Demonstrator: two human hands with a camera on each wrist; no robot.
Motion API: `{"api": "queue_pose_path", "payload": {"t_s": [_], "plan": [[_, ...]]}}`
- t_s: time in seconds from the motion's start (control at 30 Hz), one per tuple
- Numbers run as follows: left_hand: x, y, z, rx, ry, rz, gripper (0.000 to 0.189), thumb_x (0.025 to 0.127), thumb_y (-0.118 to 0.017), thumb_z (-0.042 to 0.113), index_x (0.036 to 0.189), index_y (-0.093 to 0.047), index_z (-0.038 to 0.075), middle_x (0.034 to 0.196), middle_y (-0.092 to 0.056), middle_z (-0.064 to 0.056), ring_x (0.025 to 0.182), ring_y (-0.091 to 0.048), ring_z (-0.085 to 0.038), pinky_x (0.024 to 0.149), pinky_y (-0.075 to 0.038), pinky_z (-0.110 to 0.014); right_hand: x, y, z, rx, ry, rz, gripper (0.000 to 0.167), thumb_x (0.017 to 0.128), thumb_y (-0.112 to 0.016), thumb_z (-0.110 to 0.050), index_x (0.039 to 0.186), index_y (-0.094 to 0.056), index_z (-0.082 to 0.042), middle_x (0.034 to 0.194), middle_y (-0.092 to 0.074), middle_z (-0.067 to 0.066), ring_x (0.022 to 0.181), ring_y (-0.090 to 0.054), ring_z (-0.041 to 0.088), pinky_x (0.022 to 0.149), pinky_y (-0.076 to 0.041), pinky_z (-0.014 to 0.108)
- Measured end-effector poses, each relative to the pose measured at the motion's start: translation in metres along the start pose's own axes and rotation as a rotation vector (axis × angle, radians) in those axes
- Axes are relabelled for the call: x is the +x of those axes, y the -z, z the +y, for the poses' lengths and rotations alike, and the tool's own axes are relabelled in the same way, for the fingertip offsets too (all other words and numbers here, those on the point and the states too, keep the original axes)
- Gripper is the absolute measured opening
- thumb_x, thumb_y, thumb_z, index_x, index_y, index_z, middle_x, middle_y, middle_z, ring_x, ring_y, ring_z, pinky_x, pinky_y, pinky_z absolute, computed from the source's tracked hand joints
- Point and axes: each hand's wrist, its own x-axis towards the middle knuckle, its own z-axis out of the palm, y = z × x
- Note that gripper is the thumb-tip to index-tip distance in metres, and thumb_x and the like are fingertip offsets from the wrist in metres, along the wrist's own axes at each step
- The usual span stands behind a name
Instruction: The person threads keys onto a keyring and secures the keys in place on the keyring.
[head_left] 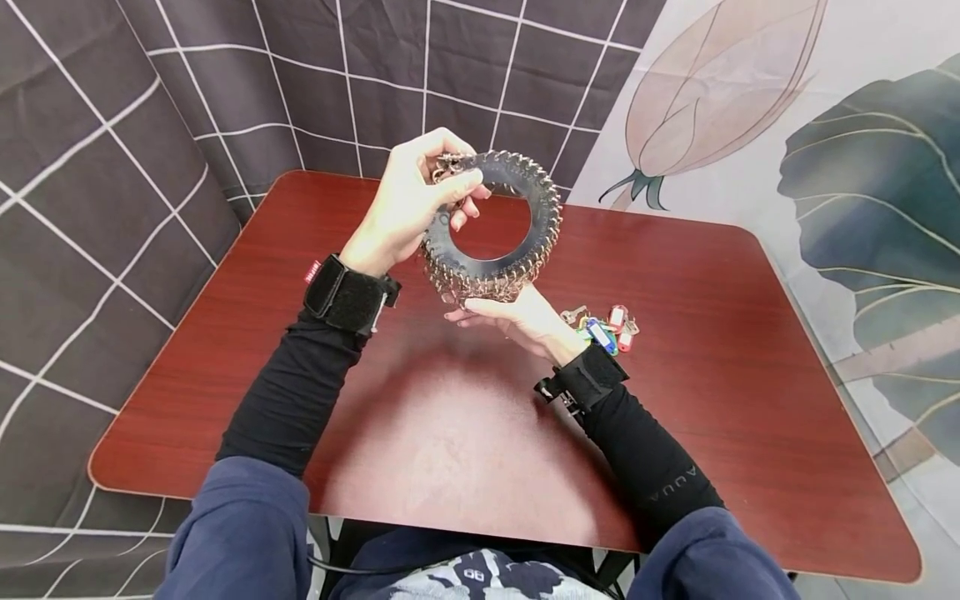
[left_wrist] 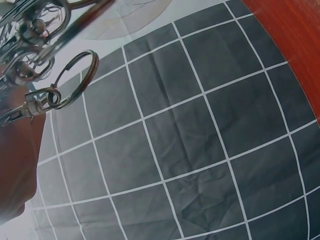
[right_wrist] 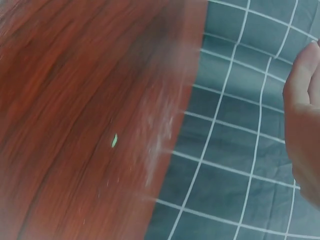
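Note:
A dark, flat ring (head_left: 517, 254) edged with many small metal clasps and key rings is held up over the table. My left hand (head_left: 408, 192) grips its upper left side, the thumb lying across the flat face and the fingers passing behind. In the left wrist view, a clasp with a key ring (left_wrist: 77, 82) hangs beside the hand (left_wrist: 17, 155). Under the ring's lower edge is my right hand (head_left: 521, 321), its fingers and thumb stretched out straight at the hanging clasps. The right wrist view catches only part of that hand (right_wrist: 305, 110).
Several keys with coloured tags (head_left: 603, 329) lie on the red-brown table (head_left: 712, 400), just beyond my right wrist. A dark grid-patterned cloth (head_left: 360, 92) hangs behind the table and along its left side. At the right stands a wall cloth with a flower print (head_left: 705, 108).

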Motion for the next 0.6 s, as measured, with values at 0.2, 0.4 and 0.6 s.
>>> {"api": "queue_pose_path", "payload": {"t_s": [0.2, 0.4, 0.6], "plan": [[0.001, 0.002, 0.002, -0.004, -0.003, 0.008, 0.014, 0.085, -0.061, -0.01, 0.091, -0.058, 0.002, 0.07, -0.069, -0.016, 0.051, -0.06, -0.019, 0.045, -0.045, -0.025, -0.012, 0.014, -0.002, 0.007, 0.022, 0.066, 0.026, 0.095, -0.048, 0.006, 0.105, -0.068, -0.005, 0.106, -0.072, 0.016, 0.105, -0.068, 0.028, 0.099, -0.047, 0.049], [0.002, 0.004, 0.002, -0.001, -0.011, 0.033, 0.014, 0.086, -0.06, -0.01, 0.091, -0.059, 0.004, 0.07, -0.068, -0.016, 0.051, -0.06, -0.019, 0.045, -0.044, -0.025, -0.021, 0.027, -0.009, -0.011, 0.043, 0.122, 0.025, 0.095, -0.05, 0.002, 0.107, -0.07, -0.006, 0.105, -0.073, 0.009, 0.102, -0.07, 0.025, 0.099, -0.048, 0.047], [0.003, 0.003, 0.002, -0.02, 0.01, 0.037, 0.015, 0.085, -0.061, -0.01, 0.092, -0.058, 0.003, 0.069, -0.069, -0.014, 0.051, -0.06, -0.019, 0.044, -0.044, -0.025, -0.026, 0.033, -0.017, 0.059, 0.067, 0.19, 0.014, 0.091, -0.057, 0.004, 0.101, -0.063, -0.004, 0.095, -0.069, 0.008, 0.094, -0.07, 0.025, 0.094, -0.052, 0.039]]}}
